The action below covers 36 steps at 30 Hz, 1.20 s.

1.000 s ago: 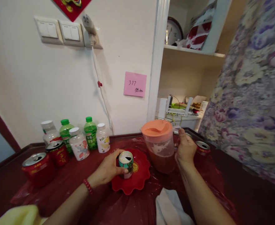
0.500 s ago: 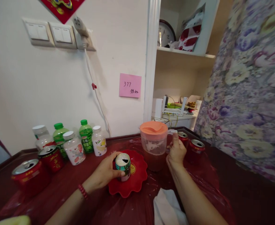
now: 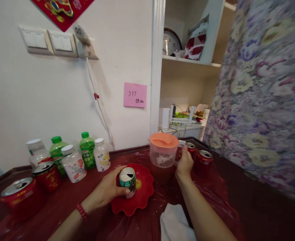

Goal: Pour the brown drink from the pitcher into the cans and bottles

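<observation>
Head view, from the left: a large red drink can (image 3: 23, 199) and a black-topped red can (image 3: 48, 179) stand before a row of green-capped bottles (image 3: 87, 152) and white-capped bottles (image 3: 74, 167), seemingly pushed back against the wall to free the middle of the table (image 3: 104, 227). Next comes the left hand (image 3: 105, 189), clamped round the side of a small teal-banded can (image 3: 127, 184), which leaves its opened top uncovered and probably steadies it. That can sits upright on the left part of a scalloped red plate (image 3: 146, 180), whose wide rim would likely catch drips. Right of the plate stands a lidded plastic pitcher (image 3: 163, 152), its lower part lost against the dark red. The right hand (image 3: 185, 165) is closed on its handle, thumb up, presumably for firm control. A white cloth (image 3: 174, 222) lies nearer the wearer; two opened red cans (image 3: 204, 159) stand beyond the right hand.
</observation>
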Available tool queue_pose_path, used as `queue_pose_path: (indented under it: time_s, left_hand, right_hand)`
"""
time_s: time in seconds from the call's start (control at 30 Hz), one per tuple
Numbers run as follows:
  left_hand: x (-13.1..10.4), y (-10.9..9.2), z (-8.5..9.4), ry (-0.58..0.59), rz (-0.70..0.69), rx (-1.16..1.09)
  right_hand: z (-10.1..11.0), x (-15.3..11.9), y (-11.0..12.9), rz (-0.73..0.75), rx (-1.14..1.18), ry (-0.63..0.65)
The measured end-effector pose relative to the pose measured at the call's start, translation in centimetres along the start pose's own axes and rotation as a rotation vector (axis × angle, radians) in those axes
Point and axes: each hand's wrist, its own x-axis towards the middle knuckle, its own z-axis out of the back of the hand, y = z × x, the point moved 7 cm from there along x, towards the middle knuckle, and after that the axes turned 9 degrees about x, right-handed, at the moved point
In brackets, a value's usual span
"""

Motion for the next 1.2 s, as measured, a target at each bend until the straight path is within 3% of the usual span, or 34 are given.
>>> queue_pose_path:
  time_s: [0.17,0.3,0.37,0.43,0.5,0.57,0.63,0.73,0.9,1.2]
  left_hand:
    - [0.3,0.1,0.9,-0.042,-0.038,0.009]
    - [-0.2,-1.8,2.7,-0.082,-0.035,-0.125]
    - [-0.8,-3.4,4.2,-0.163,-0.022,-0.232]
    - [-1.7,-5.1,6.1,-0.292,-0.010,-0.343]
    - [-2.9,-6.4,7.9,-0.444,0.010,-0.488]
    - [-4.2,-7.3,9.4,-0.581,0.024,-0.631]
    - [-5.4,-8.0,10.6,-0.681,0.021,-0.732]
    - [-6.7,-8.9,11.9,-0.760,-0.014,-0.814]
    - [-7.9,-9.9,12.9,-0.799,-0.108,-0.859]
    - [-8.7,-10.3,13.3,-0.772,-0.193,-0.943]
  right_hand:
    - [0.8,0.8,2.8,0.157,-0.072,-0.047]
    - [1.1,1.1,9.2,0.354,-0.015,-0.147]
    - [0.5,0.1,13.1,0.449,0.036,-0.146]
    - [-1.0,-1.9,16.3,0.509,0.087,-0.057]
    - [-3.6,-4.7,18.0,0.521,0.126,0.192]
    - [-6.8,-8.0,17.6,0.433,0.038,0.529]
    - [-9.6,-11.4,15.2,0.305,-0.146,0.869]
    - [-11.3,-14.7,10.9,0.208,-0.544,1.152]
    - [-11.7,-17.0,6.2,0.074,-0.968,1.321]
    - [-12.0,-19.1,3.7,0.077,-1.017,1.306]
